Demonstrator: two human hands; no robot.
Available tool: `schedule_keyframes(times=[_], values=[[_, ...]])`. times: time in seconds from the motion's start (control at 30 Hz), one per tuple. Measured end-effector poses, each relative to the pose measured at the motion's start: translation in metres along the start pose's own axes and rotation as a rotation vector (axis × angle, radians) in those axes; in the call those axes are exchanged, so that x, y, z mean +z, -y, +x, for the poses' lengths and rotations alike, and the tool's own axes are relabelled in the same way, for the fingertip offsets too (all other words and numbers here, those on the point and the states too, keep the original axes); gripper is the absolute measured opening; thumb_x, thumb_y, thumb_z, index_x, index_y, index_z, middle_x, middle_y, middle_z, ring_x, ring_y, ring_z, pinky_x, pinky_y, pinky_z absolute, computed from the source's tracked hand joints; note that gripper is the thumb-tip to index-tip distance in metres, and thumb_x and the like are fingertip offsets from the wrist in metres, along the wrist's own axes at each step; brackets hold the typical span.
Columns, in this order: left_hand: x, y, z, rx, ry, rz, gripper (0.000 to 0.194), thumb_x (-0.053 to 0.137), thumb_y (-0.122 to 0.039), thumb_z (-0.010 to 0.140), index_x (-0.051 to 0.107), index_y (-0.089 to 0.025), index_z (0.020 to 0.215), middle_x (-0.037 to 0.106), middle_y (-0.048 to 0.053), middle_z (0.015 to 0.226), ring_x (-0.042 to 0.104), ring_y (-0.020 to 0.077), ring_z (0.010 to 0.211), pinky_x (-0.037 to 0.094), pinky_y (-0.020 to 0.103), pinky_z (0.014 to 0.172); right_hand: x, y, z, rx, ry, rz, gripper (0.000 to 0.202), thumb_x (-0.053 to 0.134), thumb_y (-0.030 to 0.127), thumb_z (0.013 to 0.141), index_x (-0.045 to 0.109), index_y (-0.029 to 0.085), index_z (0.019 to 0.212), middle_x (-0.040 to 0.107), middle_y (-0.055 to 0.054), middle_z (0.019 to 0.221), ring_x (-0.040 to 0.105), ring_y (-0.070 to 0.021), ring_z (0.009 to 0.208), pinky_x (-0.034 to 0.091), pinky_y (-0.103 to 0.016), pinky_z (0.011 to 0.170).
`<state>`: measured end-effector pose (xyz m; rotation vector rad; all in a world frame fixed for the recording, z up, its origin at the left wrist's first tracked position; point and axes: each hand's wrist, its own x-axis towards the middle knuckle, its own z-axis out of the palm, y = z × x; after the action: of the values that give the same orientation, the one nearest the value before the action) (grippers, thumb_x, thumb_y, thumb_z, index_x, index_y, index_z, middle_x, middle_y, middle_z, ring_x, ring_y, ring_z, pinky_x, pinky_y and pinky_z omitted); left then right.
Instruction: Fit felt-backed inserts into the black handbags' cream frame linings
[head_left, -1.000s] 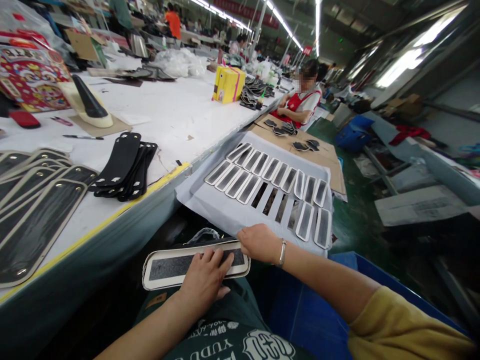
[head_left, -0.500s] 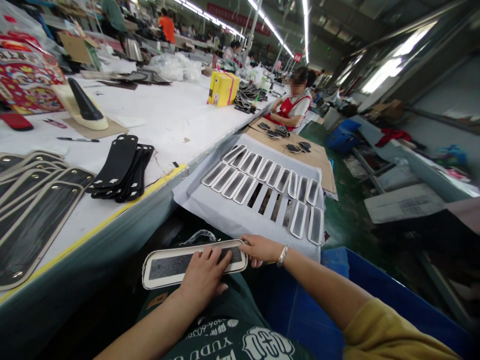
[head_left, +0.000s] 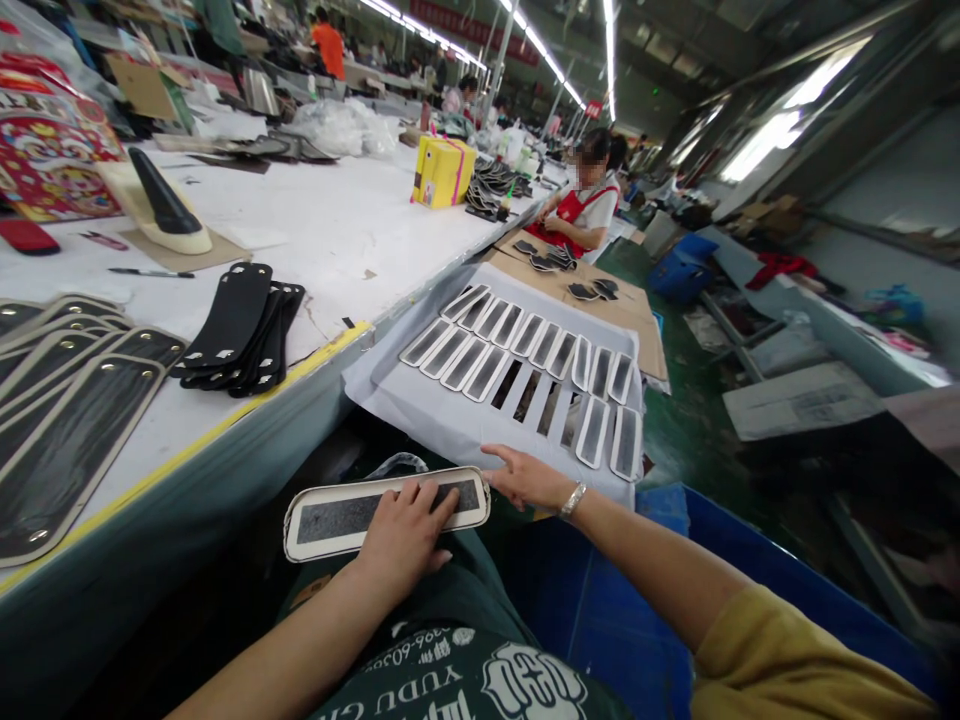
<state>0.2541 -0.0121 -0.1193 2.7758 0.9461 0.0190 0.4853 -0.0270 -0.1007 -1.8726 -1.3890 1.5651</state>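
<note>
1. The long cream-edged strip [head_left: 334,517] lies across my lap, over the dark green apron [head_left: 450,640]. Its long axis runs from my left to my right, the right end tilted a little farther from me.
2. My left hand [head_left: 405,530] is nearer the strip's middle, right of centre; my right hand [head_left: 531,482] is at its right end, coming in from the side.
3. The left hand is open, its slightly spread fingers resting on the dark centre panel, thumb by the near edge. I can't tell whether the thumb goes underneath.
4. The right hand has its index finger stretched out and the others partly curled. Whether they pinch the end or just touch it, I can't tell.
5. Beyond my hands, similar smaller pieces [head_left: 484,376] lie in rows on the grey sheet [head_left: 397,400].
</note>
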Motion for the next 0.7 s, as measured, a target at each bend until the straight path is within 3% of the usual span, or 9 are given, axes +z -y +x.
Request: schedule_keyframes(times=[0.13,0.27,0.5,0.7], values=[[-0.002,0.0,0.0,-0.015,0.012,0.001,0.068,0.067,-0.044,0.071,0.042,-0.028,0.132,0.05,0.009,0.123,0.044,0.0294,0.107,0.038,0.042,0.084,0.014,-0.012,0.0,0.168,0.012,-0.229,0.053,0.06,0.057,0.076,0.052,0.014,0.106,0.052,0.005,0.045,0.05,-0.0107,0.037,0.043,-0.019,0.036],[0.0,0.001,0.0,-0.014,0.001,-0.005,0.068,0.068,-0.045,0.071,0.043,-0.029,0.132,0.05,0.009,0.123,0.043,0.0293,0.107,0.038,0.042,0.085,0.028,-0.023,0.0,0.13,0.078,-0.099,0.049,0.046,0.063,0.082,0.055,0.015,0.075,0.054,0.002,0.047,0.054,-0.0102,0.04,0.046,-0.02,0.04],[0.004,0.002,0.0,-0.014,-0.026,-0.013,0.066,0.068,-0.044,0.071,0.044,-0.029,0.131,0.05,0.008,0.121,0.044,0.0292,0.105,0.039,0.041,0.083,0.036,-0.031,-0.008,-0.05,0.015,0.067,0.049,0.045,0.061,0.083,0.05,0.016,0.062,0.046,0.005,0.041,0.046,-0.0084,0.036,0.036,-0.018,0.036],[0.0,0.002,0.0,0.007,-0.022,-0.029,0.067,0.067,-0.045,0.071,0.043,-0.028,0.131,0.05,0.009,0.118,0.044,0.0289,0.105,0.039,0.041,0.083,0.035,-0.026,-0.013,-0.005,-0.075,0.054,0.044,0.049,0.054,0.081,0.043,0.018,0.058,0.047,0.005,0.041,0.042,-0.0066,0.034,0.034,-0.017,0.035]])
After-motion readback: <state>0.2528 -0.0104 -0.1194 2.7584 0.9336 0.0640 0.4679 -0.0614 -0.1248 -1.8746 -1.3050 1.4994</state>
